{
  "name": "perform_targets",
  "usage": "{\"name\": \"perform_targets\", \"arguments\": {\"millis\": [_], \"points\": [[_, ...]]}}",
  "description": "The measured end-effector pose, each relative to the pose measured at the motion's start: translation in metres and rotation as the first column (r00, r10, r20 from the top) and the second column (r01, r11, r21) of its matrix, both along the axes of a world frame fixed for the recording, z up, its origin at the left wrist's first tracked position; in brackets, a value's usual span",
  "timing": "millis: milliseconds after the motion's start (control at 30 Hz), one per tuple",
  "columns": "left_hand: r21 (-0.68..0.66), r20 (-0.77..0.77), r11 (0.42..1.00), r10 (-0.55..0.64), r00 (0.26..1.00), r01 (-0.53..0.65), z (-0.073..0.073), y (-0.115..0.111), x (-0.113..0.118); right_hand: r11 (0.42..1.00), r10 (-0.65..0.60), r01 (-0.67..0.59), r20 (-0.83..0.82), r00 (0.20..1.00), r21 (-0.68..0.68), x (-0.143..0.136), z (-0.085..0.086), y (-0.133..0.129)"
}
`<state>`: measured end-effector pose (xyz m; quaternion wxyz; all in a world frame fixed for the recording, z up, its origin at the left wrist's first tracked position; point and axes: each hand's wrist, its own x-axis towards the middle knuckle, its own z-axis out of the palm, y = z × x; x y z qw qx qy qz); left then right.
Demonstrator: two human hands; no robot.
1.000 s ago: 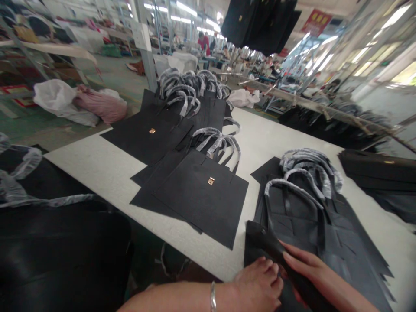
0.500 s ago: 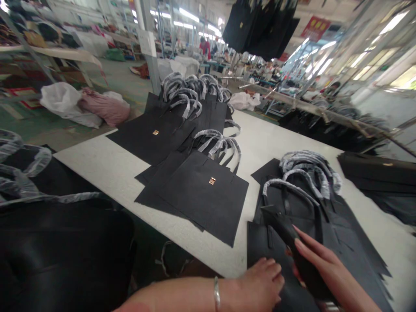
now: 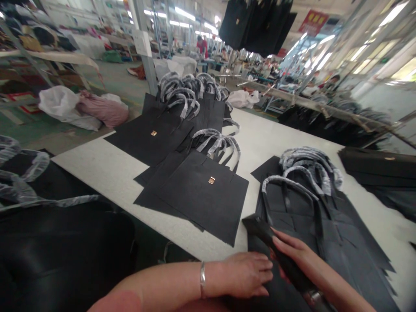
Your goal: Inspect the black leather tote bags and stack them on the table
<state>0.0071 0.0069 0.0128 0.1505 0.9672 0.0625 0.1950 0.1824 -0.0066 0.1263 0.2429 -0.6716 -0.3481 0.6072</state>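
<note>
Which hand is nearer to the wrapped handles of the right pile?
Right. The right hand, holding a black tool, is below the wrapped handles; the left hand is lower and farther left.

The black tool [image 3: 291, 268] runs off the bottom edge; the red sign [image 3: 313, 22] is blurred

We note flat, rectangular black bag panels [image 3: 208, 208] with a leather-like face, smooth and matt. Their small gold-coloured clasp [image 3: 212, 180] looks metallic and shiny. We find the arched black handles [image 3: 286, 178] wrapped in clear, crinkled, glossy plastic film. The long black hand tool [image 3: 260, 229] appears smooth, hard and low in sheen; we cannot confirm its material. We record a pale, smooth, dull-finished tabletop [image 3: 256, 134] and a thin, polished silver metal bangle [image 3: 202, 279].
</note>
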Motion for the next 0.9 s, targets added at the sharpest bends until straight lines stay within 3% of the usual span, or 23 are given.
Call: {"name": "perform_targets", "arguments": {"millis": [200, 433, 567, 700, 800, 900], "points": [[-0.004, 0.012, 1.0, -0.015, 1.0, 0.015, 0.0, 0.003, 0.001, 0.988, 0.086, -0.084, 0.007, 0.996, -0.127, 0.021, 0.003, -0.007], [-0.029, 0.001, 1.0, -0.005, 1.0, 0.005, -0.001, 0.002, 0.003, 0.999, -0.018, 0.016, 0.03, 0.999, 0.042, -0.007, 0.01, 0.027], [-0.025, 0.002, 1.0, 0.012, 1.0, -0.012, 0.003, 0.002, 0.001, 0.998, -0.068, 0.068, 0.087, 0.994, -0.007, 0.013, 0.02, 0.008], [0.021, 0.019, 0.999, 0.027, 0.999, -0.028, 0.002, -0.001, 0.002, 0.996, -0.009, 0.013, 0.047, 0.999, -0.091, 0.024, 0.013, -0.012], [0.042, 0.015, 0.997, 0.07, 0.997, -0.071, 0.001, -0.002, 0.005, 1.0, -0.006, 0.006, -0.001, 1.0, -0.026, 0.01, 0.003, 0.0], [0.073, -0.002, 0.99, 0.124, 0.992, -0.123, 0.001, 0.0, 0.01, 0.991, -0.088, 0.085, 0.028, 0.996, 0.099, 0.0, 0.008, 0.017]]}}
